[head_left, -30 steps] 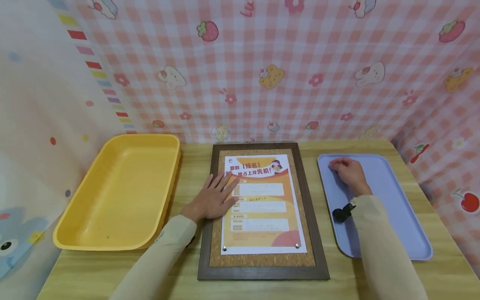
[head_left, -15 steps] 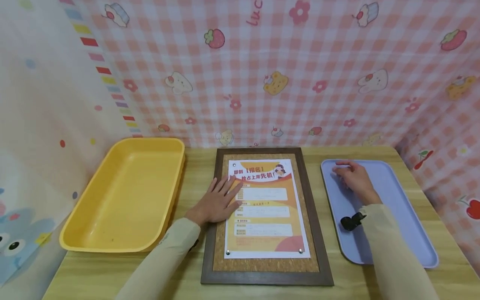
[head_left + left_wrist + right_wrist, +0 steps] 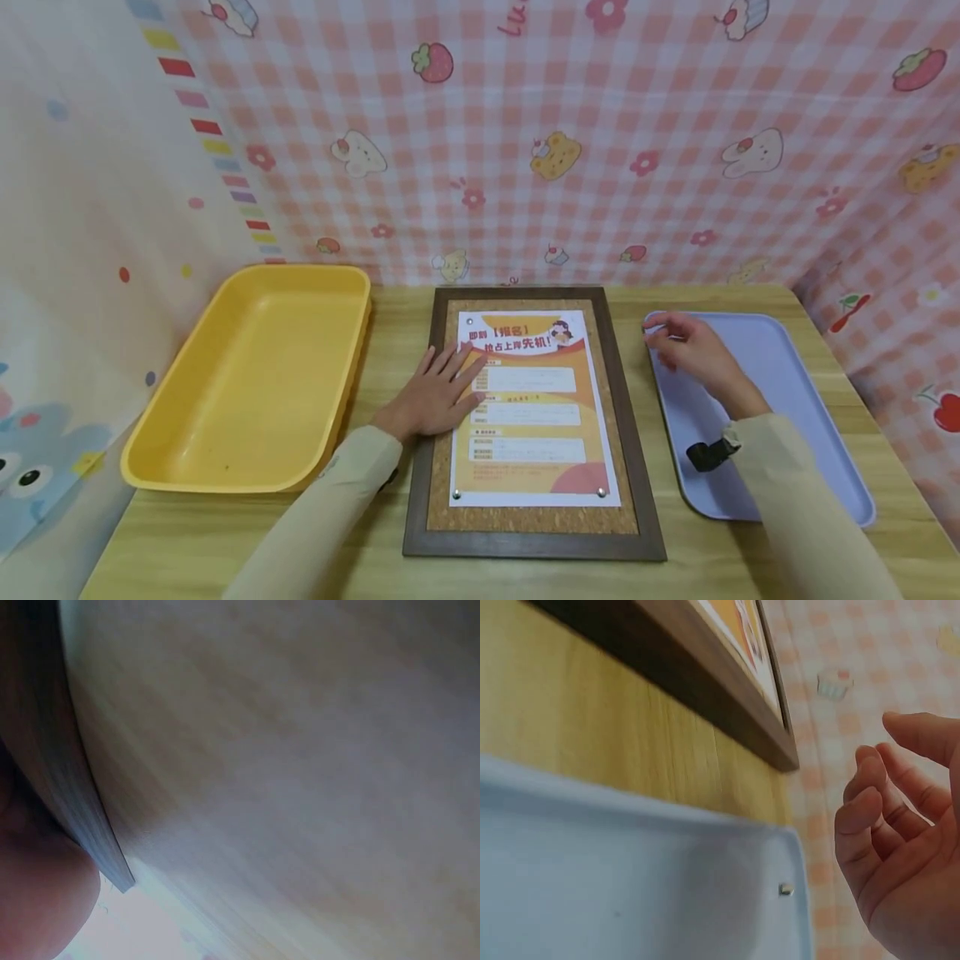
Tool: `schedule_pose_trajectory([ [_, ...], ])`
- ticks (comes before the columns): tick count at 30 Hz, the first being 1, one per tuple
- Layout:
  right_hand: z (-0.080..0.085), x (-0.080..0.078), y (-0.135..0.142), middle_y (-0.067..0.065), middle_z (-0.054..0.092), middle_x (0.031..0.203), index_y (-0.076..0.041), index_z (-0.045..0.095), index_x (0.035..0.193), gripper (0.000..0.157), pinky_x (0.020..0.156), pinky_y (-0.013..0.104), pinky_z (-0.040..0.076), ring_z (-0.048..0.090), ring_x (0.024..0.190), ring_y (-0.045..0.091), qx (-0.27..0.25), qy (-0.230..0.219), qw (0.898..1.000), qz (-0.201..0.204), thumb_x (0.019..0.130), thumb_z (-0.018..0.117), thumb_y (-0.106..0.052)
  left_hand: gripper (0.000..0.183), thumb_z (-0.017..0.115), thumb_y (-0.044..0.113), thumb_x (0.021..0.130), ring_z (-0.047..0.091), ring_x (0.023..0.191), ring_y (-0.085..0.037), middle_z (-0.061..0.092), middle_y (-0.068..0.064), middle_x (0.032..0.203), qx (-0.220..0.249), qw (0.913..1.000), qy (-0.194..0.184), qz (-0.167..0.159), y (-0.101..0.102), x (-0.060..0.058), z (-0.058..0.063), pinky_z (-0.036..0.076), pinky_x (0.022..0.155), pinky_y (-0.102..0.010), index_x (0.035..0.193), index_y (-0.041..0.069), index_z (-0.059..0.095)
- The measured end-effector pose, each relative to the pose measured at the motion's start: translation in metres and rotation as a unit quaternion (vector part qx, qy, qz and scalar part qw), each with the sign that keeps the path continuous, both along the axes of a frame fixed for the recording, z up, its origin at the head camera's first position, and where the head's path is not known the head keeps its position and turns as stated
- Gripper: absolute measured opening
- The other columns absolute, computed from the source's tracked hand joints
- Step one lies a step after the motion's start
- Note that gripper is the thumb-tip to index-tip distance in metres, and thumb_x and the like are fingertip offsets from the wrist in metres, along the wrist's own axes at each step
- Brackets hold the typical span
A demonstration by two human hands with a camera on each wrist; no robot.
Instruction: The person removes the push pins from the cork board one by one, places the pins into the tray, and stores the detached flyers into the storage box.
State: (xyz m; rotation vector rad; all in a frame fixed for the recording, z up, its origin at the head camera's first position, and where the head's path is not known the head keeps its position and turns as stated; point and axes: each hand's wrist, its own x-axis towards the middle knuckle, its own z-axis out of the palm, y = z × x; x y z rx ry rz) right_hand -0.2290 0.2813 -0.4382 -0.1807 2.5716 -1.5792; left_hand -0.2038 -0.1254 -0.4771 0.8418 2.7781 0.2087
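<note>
A printed orange-and-white poster [image 3: 525, 467] lies on a cork board [image 3: 532, 522] with a dark wooden frame [image 3: 532, 546]. Small silver pushpins show at its top left, bottom left and bottom right corners. My left hand [image 3: 431, 400] rests flat on the poster's left edge and the frame, fingers spread. My right hand [image 3: 693, 354] hovers over the far left corner of the lavender tray [image 3: 780, 367]. In the right wrist view its fingers are loosely bent, the thumb apart from them, nothing visible between. A small metal pin [image 3: 786, 889] lies in the tray's far end.
A deep yellow bin [image 3: 262, 383] stands on the wooden table [image 3: 180, 542] at the left. Behind the table hangs pink checked cloth [image 3: 495, 150]. A strip of tabletop separates the frame from the tray.
My right hand has moved from inside the tray leftward to its far left corner. The left hand keeps its place on the poster. The head view has shifted slightly.
</note>
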Motion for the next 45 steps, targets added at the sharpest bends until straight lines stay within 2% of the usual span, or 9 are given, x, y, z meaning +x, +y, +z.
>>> schedule_pose_trajectory([
  [4, 0.003, 0.009, -0.007, 0.001, 0.057, 0.074, 0.010, 0.057, 0.119, 0.026, 0.051, 0.030, 0.045, 0.050, 0.056, 0.011, 0.005, 0.003, 0.999, 0.044, 0.096, 0.059, -0.004, 0.065, 0.025, 0.051, 0.106, -0.002, 0.154, -0.030, 0.002, -0.009, 0.167, -0.005, 1.0000, -0.003, 0.003, 0.001, 0.000, 0.001, -0.001, 0.121, -0.054, 0.161, 0.021, 0.010],
  [11, 0.006, 0.022, -0.017, 0.022, 0.063, 0.094, 0.007, 0.061, 0.116, 0.022, 0.053, 0.028, 0.047, 0.053, 0.063, 0.011, 0.026, 0.013, 0.995, 0.092, 0.095, 0.056, 0.001, 0.065, 0.027, 0.051, 0.106, -0.003, 0.154, -0.031, 0.003, -0.009, 0.167, 0.003, 1.0000, -0.004, 0.008, 0.001, -0.001, -0.003, -0.003, 0.121, -0.053, 0.161, 0.020, 0.011],
  [16, 0.006, 0.032, -0.029, 0.015, 0.063, 0.091, 0.002, 0.064, 0.112, 0.019, 0.052, 0.028, 0.046, 0.052, 0.063, 0.014, 0.039, -0.013, 0.990, 0.135, 0.095, 0.063, -0.007, 0.065, 0.028, 0.051, 0.106, -0.003, 0.154, -0.030, 0.002, -0.008, 0.167, 0.005, 0.9999, -0.007, 0.009, 0.000, -0.002, -0.005, -0.003, 0.121, -0.053, 0.161, 0.021, 0.011],
  [19, 0.004, 0.038, -0.036, 0.009, 0.062, 0.086, 0.000, 0.066, 0.107, 0.016, 0.054, 0.027, 0.046, 0.052, 0.064, 0.013, 0.055, -0.006, 0.983, 0.175, 0.094, 0.067, -0.008, 0.065, 0.027, 0.051, 0.106, -0.004, 0.154, -0.029, 0.001, -0.008, 0.167, 0.007, 0.9999, -0.008, 0.008, 0.000, -0.003, -0.007, -0.004, 0.121, -0.053, 0.161, 0.022, 0.010],
  [24, 0.001, 0.048, -0.045, 0.009, 0.066, 0.086, 0.000, 0.067, 0.107, 0.015, 0.062, 0.025, 0.049, 0.057, 0.075, 0.011, 0.050, 0.028, 0.965, 0.255, 0.092, 0.066, 0.001, 0.065, 0.028, 0.050, 0.106, -0.002, 0.154, -0.030, 0.003, -0.009, 0.167, 0.015, 0.9998, -0.008, 0.005, 0.000, -0.002, -0.005, -0.003, 0.121, -0.053, 0.161, 0.021, 0.012],
  [29, -0.003, 0.059, -0.051, 0.008, 0.066, 0.086, -0.001, 0.066, 0.108, 0.017, 0.064, 0.024, 0.050, 0.057, 0.074, 0.008, 0.047, 0.027, 0.948, 0.312, 0.092, 0.066, 0.002, 0.065, 0.031, 0.049, 0.106, 0.002, 0.153, -0.033, 0.008, -0.012, 0.167, 0.012, 0.9999, 0.000, 0.002, 0.000, 0.000, 0.000, 0.001, 0.121, -0.056, 0.161, 0.018, 0.017],
  [32, -0.005, 0.066, -0.054, 0.003, 0.066, 0.086, -0.004, 0.067, 0.107, 0.016, 0.062, 0.023, 0.049, 0.054, 0.072, 0.006, 0.055, 0.024, 0.942, 0.330, 0.092, 0.069, -0.003, 0.065, 0.030, 0.050, 0.106, 0.004, 0.153, -0.033, 0.010, -0.012, 0.166, 0.002, 1.0000, 0.005, 0.000, 0.001, 0.000, 0.003, 0.004, 0.121, -0.056, 0.161, 0.018, 0.017],
  [37, -0.007, 0.073, -0.056, -0.003, 0.062, 0.082, -0.009, 0.068, 0.106, 0.014, 0.058, 0.022, 0.046, 0.051, 0.067, 0.007, 0.056, 0.013, 0.939, 0.340, 0.092, 0.071, -0.011, 0.066, 0.030, 0.051, 0.105, 0.006, 0.153, -0.033, 0.011, -0.012, 0.166, -0.005, 1.0000, 0.007, -0.003, 0.000, -0.001, 0.004, 0.005, 0.121, -0.056, 0.161, 0.018, 0.017],
  [45, -0.015, 0.079, -0.055, -0.002, 0.062, 0.078, -0.009, 0.068, 0.109, 0.015, 0.053, 0.021, 0.045, 0.049, 0.062, 0.001, 0.035, 0.022, 0.924, 0.379, 0.093, 0.069, -0.009, 0.070, 0.030, 0.055, 0.104, 0.008, 0.153, -0.032, 0.011, -0.010, 0.167, -0.014, 0.9999, 0.000, -0.006, 0.000, -0.006, 0.006, 0.006, 0.121, -0.055, 0.161, 0.018, 0.012],
])
